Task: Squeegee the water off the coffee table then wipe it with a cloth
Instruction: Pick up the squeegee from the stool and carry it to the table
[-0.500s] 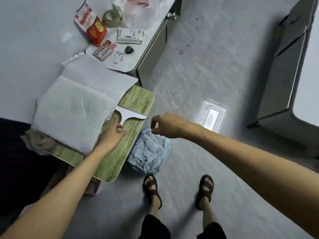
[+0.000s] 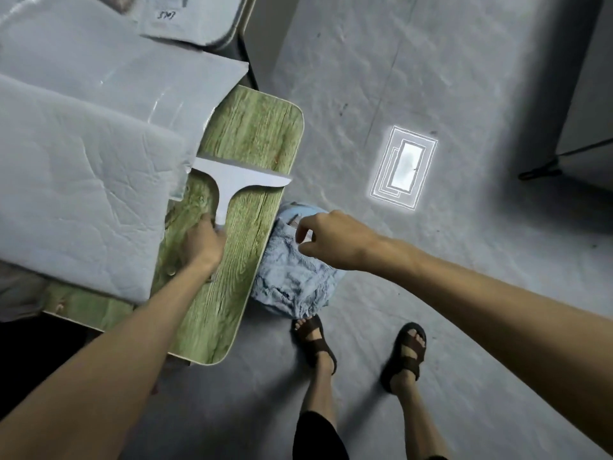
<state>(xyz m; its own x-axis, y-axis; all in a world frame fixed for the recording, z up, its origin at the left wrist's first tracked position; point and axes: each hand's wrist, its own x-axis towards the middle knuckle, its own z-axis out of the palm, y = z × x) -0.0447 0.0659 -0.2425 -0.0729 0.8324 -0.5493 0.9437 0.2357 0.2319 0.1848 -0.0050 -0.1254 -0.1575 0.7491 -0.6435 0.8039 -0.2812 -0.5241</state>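
Step in hand is the squeegee pass, I judge. L hand (image 2: 202, 242) has its fingers curled round the handle of the squeegee (image 2: 229, 180). The blade lies across the green coffee table (image 2: 252, 134), one end by the white padded sheet (image 2: 83, 194). R hand (image 2: 335, 240) hovers over the blue cloth (image 2: 292, 280), heaped just beside the table edge. Its fingers are loosely bent, pinching nothing visible. Next: pull the blade toward the near end w/ even pressure, then take the cloth.

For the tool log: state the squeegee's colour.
White, blade and handle alike: squeegee. The head view shows it best.
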